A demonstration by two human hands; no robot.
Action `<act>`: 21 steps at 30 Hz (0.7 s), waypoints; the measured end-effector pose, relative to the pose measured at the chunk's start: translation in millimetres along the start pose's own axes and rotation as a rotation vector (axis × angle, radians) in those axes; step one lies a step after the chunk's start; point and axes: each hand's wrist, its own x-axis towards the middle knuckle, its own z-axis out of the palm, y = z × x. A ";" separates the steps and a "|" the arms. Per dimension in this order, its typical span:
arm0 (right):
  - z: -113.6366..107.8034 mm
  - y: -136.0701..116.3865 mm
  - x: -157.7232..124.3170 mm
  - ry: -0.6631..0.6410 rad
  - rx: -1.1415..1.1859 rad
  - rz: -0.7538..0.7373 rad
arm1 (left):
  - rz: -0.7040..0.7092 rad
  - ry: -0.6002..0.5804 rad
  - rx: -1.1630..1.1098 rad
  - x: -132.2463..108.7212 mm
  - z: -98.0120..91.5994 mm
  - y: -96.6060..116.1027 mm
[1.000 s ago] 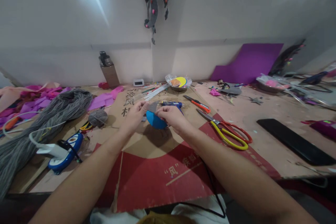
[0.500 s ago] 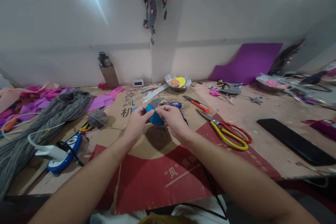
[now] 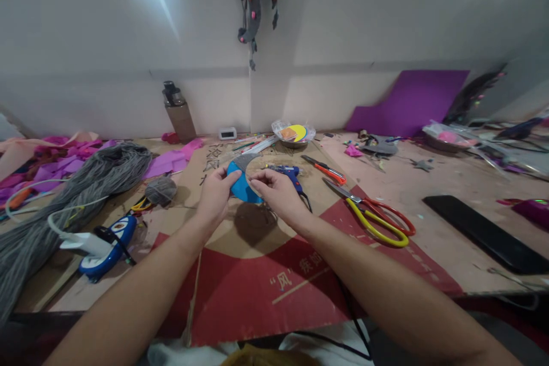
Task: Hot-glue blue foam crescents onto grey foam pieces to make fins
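Both hands hold a blue crescent-shaped felt piece [image 3: 239, 186] a little above the cardboard sheet [image 3: 257, 274]. A grey felt strip [image 3: 243, 161] sits along its upper edge. My left hand [image 3: 217, 194] pinches the piece's left side with thumb and fingers. My right hand [image 3: 277, 191] pinches the right side, fingers closed on its edge. A blue glue gun [image 3: 286, 172] lies just behind my right hand.
Red-and-yellow scissors [image 3: 373, 218] and an orange utility knife [image 3: 323, 168] lie to the right. A grey yarn bundle [image 3: 72, 194], yarn ball [image 3: 160, 190] and blue tape measure [image 3: 109, 243] lie left. A bottle [image 3: 176, 113], a bowl [image 3: 294, 134], purple sheet [image 3: 407, 104] and black bar [image 3: 484, 234] stand farther off.
The blue piece has been turned and moved slightly left and away between both hands. My left hand has shifted its grip closer onto the piece.
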 end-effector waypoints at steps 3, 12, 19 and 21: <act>-1.9 -2.8 -2.5 -0.015 -0.043 -0.062 | -0.015 0.025 -0.052 6.0 -3.7 1.3; -6.0 -13.7 -3.5 -0.063 -0.078 -0.033 | -0.133 0.232 -0.276 31.4 -31.1 44.9; -36.5 -41.7 -0.7 -0.293 0.277 0.156 | 0.007 0.133 -0.587 39.1 -76.1 93.3; -50.9 -52.1 -0.5 -0.321 0.362 0.111 | 0.059 0.141 -0.623 37.1 -83.1 100.2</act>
